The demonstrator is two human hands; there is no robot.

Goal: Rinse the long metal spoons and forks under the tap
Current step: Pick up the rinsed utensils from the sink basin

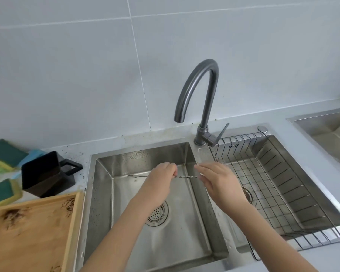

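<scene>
A thin metal fork (pixel 182 177) with a twisted stem lies level over the left sink basin (pixel 202 218), held at both ends. The left hand (pixel 161 178) is curled closed around the stem, with the tines poking out to its left. The right hand (pixel 217 178) has its fingers (pixel 201 169) loosely bent and pinches the handle end, though the exact grip is hidden behind the fingers. The fork sits below and a little nearer than the tap (pixel 199 89) spout; no water is running.

The basin around the hands is open, its drain (pixel 157 213) just below the left forearm. To the right a wire rack (pixel 283 185) fills the second basin. On the left counter stand a black cup (pixel 45 173), sponges (pixel 4 154) and a wooden tray (pixel 31 232). Both forearms reach in from the near edge, angled toward each other.
</scene>
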